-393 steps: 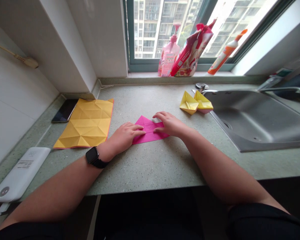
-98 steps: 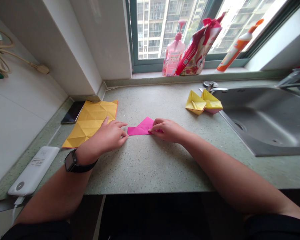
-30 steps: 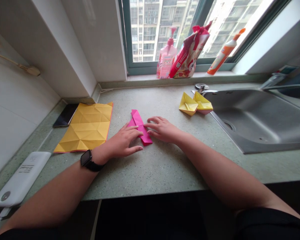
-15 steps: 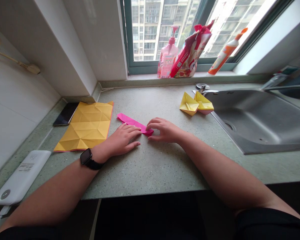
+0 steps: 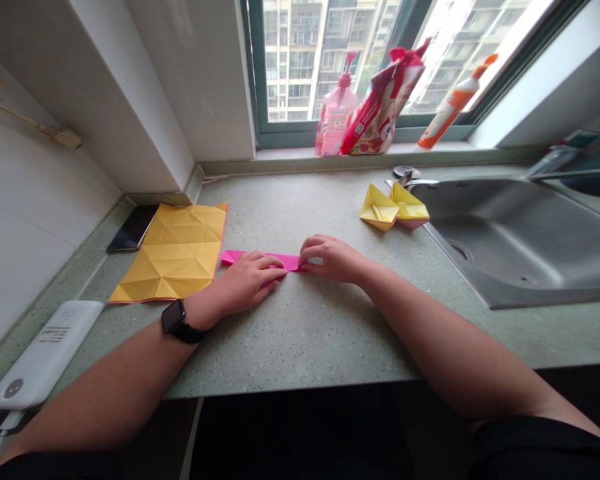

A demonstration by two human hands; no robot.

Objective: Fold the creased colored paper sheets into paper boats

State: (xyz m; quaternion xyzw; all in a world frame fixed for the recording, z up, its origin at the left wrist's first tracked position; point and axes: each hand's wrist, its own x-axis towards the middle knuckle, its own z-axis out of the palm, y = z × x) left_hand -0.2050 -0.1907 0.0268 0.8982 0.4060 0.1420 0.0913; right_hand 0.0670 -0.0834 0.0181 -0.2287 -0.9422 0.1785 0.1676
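A narrow folded strip of pink paper (image 5: 280, 259) lies nearly level across the counter between my hands. My left hand (image 5: 253, 277), with a black watch (image 5: 174, 316) on its wrist, rests over the strip's middle, fingers bent onto it and thumb at its near edge. At the right end, my right hand (image 5: 330, 258) pinches the paper between thumb and fingers. Part of the strip is hidden beneath my left fingers. Left of that hand spreads a creased yellow-orange sheet (image 5: 175, 250) with a reddish edge.
Two folded yellow paper shapes (image 5: 380, 210) stand beside the steel sink (image 5: 525, 233). A dark phone (image 5: 133, 228) sits partly under the sheet, and a white power bank (image 5: 45, 353) with a cable lies at left. Bottles and a red bag (image 5: 380, 110) line the windowsill.
The pink strip has turned from a slant to nearly level, its left end coming nearer and leftward. My right fingers have closed on its right end, and my left thumb has drawn in.
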